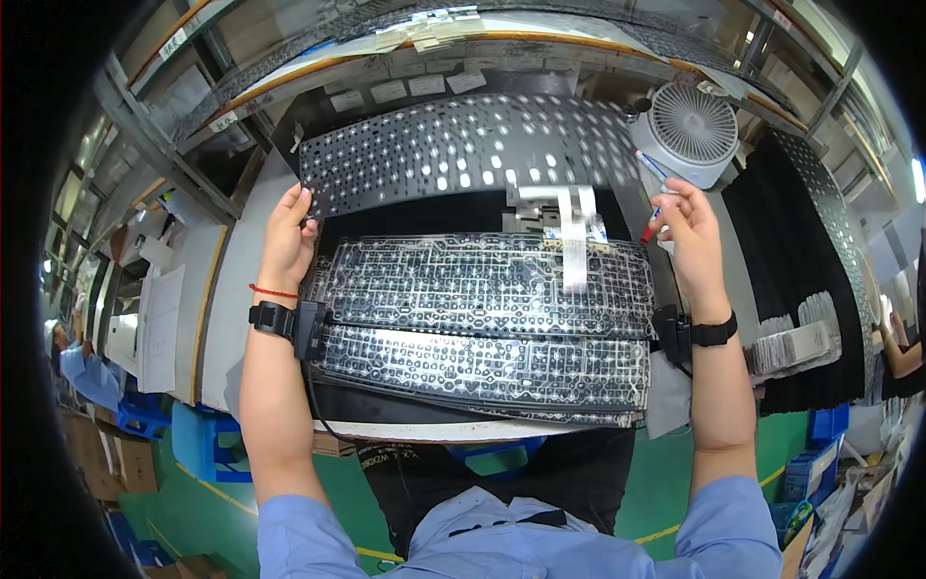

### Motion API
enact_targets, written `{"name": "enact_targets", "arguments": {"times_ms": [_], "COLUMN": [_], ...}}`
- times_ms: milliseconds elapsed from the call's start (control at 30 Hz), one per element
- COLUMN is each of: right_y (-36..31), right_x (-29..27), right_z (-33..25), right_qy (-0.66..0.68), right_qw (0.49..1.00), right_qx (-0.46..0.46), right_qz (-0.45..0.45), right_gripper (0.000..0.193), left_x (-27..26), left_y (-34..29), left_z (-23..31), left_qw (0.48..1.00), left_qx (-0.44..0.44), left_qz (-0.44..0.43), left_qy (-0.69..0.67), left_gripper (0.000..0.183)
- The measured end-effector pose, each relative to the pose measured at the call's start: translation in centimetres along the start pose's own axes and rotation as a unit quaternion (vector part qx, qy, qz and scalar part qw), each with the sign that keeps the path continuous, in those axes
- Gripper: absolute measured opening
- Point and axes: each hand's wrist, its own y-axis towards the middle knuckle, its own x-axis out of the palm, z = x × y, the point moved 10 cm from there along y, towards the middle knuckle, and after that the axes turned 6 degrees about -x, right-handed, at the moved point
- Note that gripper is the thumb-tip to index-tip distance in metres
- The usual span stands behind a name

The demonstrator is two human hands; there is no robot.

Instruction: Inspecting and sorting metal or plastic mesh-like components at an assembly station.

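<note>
My left hand (286,236) is closed on the left corner of a black perforated sheet (386,164), thumb and fingers pinching its edge. The sheet lies slanted beyond the stack, its right part blurred. My right hand (690,227) is closed round a slim pen (650,230) with a red end pointing down; part of it is hidden by the fingers. Between my forearms lie two groups of keyboard membrane sheets (463,285), clear film with silver and dark circuit patterns. Pale ribbon tails (574,241) lie across the far group's right part.
A white desk fan (691,125) stands at the far right. Close to it lies another pen (651,164). Small pale packs (796,343) are stacked right of my forearm. A metal rack (164,135) rises at the left, and a shelf (463,48) spans the back.
</note>
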Motion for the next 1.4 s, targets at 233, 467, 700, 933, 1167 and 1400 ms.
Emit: {"name": "enact_targets", "arguments": {"times_ms": [233,467,700,933,1167,1400], "right_y": [-1.2,-1.6,-1.1,-0.9,-0.7,-0.1], "right_x": [1.8,3.5,2.9,2.7,2.3,0.8], "right_z": [4.5,2.2,2.0,2.1,2.4,2.4], "right_qy": [-0.147,-0.149,-0.129,-0.117,-0.103,-0.064], "right_qw": [0.972,0.967,0.974,0.979,0.984,0.995], "right_qx": [0.103,0.054,0.035,0.031,0.031,0.024], "right_qz": [-0.154,-0.201,-0.183,-0.163,-0.142,-0.077], "right_gripper": [0.035,0.018,0.013,0.012,0.012,0.013], "left_x": [-0.4,-0.4,2.8,3.6,3.4,3.8], "left_y": [-0.3,-0.4,-1.1,-1.2,-1.1,-1.0], "left_z": [0.4,-0.7,-3.2,-2.5,-2.2,-1.9], "left_qw": [0.994,0.996,0.982,0.982,0.989,0.985], "left_qx": [0.028,-0.039,-0.125,-0.111,-0.094,-0.069], "left_qz": [0.100,0.065,-0.021,-0.067,-0.044,-0.056], "left_qy": [-0.038,0.051,0.141,0.139,0.102,0.148], "left_gripper": [0.043,0.042,0.043,0.036,0.022,0.023]}}
